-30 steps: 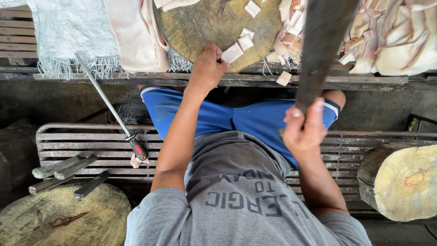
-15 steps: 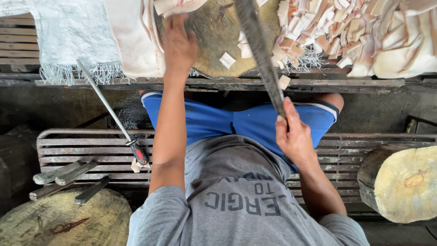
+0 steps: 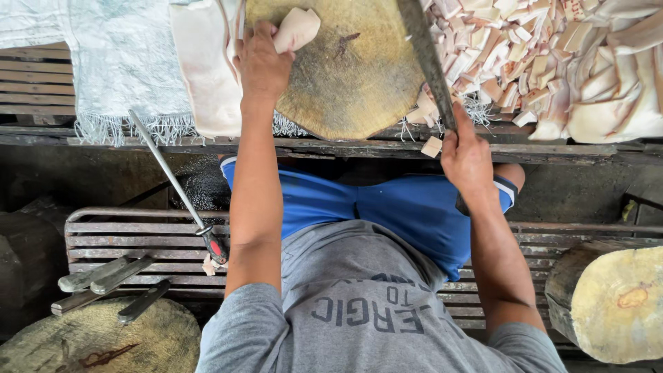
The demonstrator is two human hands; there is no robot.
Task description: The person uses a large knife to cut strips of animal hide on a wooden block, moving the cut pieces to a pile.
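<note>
My left hand [image 3: 262, 62] grips a pale slab of fatty meat [image 3: 295, 29] at the far left edge of the round wooden chopping block [image 3: 352, 76]. My right hand [image 3: 466, 155] is closed on the handle of a long, dark cleaver [image 3: 427, 59], whose blade lies along the right side of the block. A heap of cut pale pieces [image 3: 525, 48] sits to the right of the blade, and a few bits [image 3: 431, 145] lie by the bench edge.
A long sharpening steel [image 3: 173, 183] leans from the bench to the slatted seat [image 3: 138, 238]. Several knife handles [image 3: 103, 283] lie at the lower left by a wooden block [image 3: 90, 342]. Another block [image 3: 615, 304] stands at the right. White cloth [image 3: 117, 62] and large pale slabs [image 3: 204, 65] lie at the upper left.
My left hand reached farther up the block and took hold of a pale slab. The cleaver swung down from upright to lie by the block, sweeping cut pieces right.
</note>
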